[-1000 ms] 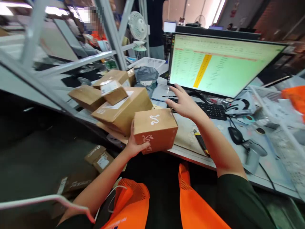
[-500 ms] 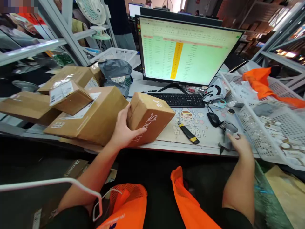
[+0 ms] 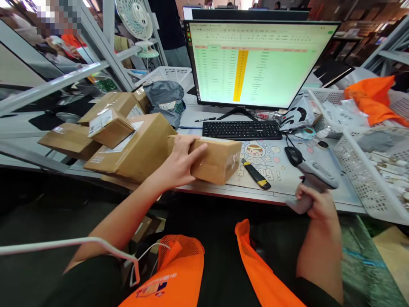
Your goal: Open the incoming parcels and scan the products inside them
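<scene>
The box is held at the front edge of the table, beside the large carton; its end is clasped by the left hand, the grip partly spread. The scanner is held by its handle in the closed grip of the right hand. Both, it seems, have been taken up, but nothing further appears done: they are well apart, and no opened flap is seen.
</scene>
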`<state>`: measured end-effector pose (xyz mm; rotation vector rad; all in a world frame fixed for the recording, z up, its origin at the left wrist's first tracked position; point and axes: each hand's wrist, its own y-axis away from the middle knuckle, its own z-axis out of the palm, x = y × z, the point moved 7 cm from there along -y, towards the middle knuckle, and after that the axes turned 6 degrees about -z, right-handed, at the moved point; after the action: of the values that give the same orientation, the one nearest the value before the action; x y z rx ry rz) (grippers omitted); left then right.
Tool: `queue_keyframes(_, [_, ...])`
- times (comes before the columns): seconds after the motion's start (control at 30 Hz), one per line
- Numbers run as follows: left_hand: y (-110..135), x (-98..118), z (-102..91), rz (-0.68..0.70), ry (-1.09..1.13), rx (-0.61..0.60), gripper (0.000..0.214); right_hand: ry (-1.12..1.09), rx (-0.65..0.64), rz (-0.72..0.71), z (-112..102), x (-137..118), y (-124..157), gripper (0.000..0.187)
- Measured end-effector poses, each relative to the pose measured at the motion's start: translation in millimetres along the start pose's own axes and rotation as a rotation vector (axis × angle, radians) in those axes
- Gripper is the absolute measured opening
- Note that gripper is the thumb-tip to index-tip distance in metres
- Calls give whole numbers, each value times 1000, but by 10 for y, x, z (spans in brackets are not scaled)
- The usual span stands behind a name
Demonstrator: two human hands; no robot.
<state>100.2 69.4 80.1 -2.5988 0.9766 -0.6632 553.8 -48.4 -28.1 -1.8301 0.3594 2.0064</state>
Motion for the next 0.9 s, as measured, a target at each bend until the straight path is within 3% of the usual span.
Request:
queue_keyframes(0.07, [124, 78, 62, 136, -110, -44, 74, 10, -100, 53, 244, -83, 171, 45])
queue_keyframes(0.23, [363, 41, 248, 402, -304, -190, 79, 66, -299, 210, 590, -226, 414, 41])
queue_keyframes(0.4, [403, 205, 142, 657, -517, -78, 80, 193, -481, 314, 761, -279, 419, 43])
queue_keyframes(0.6, [386, 258, 189, 630, -502, -243, 82, 417, -612, 275, 876, -379, 358, 46])
queue_keyframes(0.7, [438, 287, 138, 650, -439, -157, 85, 473, -616, 236, 803, -418, 298, 35])
queue_keyframes(0.77, [476, 314, 79, 620, -394, -79, 88, 500, -555, 192, 635, -413, 178, 33])
queue_keyframes(0.9, [477, 412, 16, 468, -226, -49, 94, 632, -206, 136, -100, -240, -307, 48])
